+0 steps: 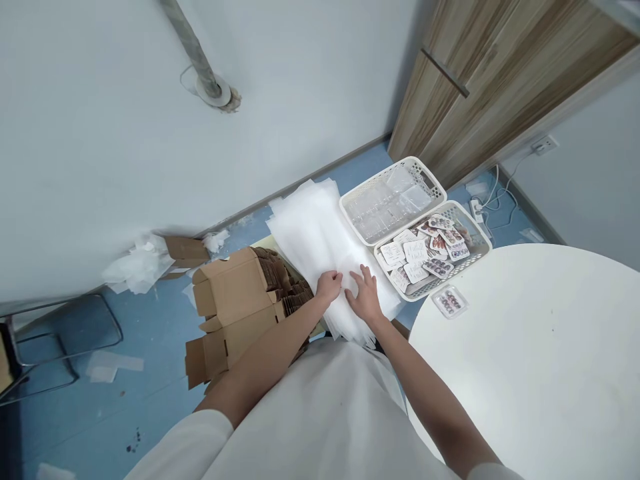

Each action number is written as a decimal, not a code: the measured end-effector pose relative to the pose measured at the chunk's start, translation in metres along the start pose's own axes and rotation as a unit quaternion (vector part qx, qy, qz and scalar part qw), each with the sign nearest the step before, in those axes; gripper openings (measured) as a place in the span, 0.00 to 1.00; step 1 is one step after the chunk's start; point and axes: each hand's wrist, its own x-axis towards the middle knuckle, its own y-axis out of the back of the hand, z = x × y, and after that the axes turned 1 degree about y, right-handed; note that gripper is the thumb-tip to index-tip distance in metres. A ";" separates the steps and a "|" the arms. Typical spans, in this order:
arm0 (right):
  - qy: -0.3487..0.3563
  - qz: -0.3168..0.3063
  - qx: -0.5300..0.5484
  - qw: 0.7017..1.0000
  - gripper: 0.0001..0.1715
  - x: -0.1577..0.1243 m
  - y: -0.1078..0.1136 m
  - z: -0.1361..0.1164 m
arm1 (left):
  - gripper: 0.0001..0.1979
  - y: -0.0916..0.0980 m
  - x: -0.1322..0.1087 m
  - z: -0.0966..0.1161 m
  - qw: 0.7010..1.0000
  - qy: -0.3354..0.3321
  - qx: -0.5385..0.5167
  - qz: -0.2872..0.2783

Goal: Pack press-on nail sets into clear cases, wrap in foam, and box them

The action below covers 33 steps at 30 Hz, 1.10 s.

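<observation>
A thick stack of thin white foam sheets (313, 227) lies in front of me. On it, my left hand (329, 287) is closed, thumb and fingers pinching the top foam sheet. Just to its right, my right hand (365, 295) rests on the sheets with its fingers spread. Left of the stack are flattened brown cardboard boxes (235, 287), many of them packed upright in a row. To the right, a white basket (480, 257) holds small packs with printed cards and coloured oval pieces. Behind it, another white basket (345, 200) contains clear plastic cases.
A round white table (525, 360) stands at the right, with one clear pack (450, 302) near its edge. Crumpled white foam (137, 263) and an open carton (187, 252) lie by the wall. A metal-framed chair (65, 353) is at the left. Cables (500, 197) run along the floor.
</observation>
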 end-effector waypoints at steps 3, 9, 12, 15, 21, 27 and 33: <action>-0.004 0.022 0.047 0.999 0.29 0.011 0.010 0.004 | 0.14 0.007 -0.003 0.000 1.000 -0.008 -0.010 -0.015; 0.004 -0.030 0.078 0.997 0.16 0.018 0.016 -0.002 | 0.11 0.005 -0.015 0.003 0.994 -0.039 -0.070 -0.074; 0.000 -0.016 0.066 0.998 0.14 0.015 0.013 -0.007 | 0.08 0.004 -0.024 0.005 0.991 -0.052 -0.084 -0.091; 0.011 0.033 0.107 0.994 0.15 0.007 0.010 -0.011 | 0.06 0.008 -0.037 0.005 0.990 -0.065 -0.093 -0.088; -0.012 0.072 0.153 0.985 0.12 -0.029 0.019 -0.025 | 0.07 0.017 -0.068 -0.003 0.980 -0.094 -0.114 -0.133; 0.013 0.150 -0.013 0.989 0.19 -0.081 0.035 -0.037 | 0.20 0.007 -0.093 -0.026 0.975 -0.116 -0.093 -0.162; 0.006 0.238 -0.117 0.964 0.30 -0.147 0.052 -0.032 | 0.33 -0.011 -0.113 -0.037 0.985 -0.121 0.027 -0.117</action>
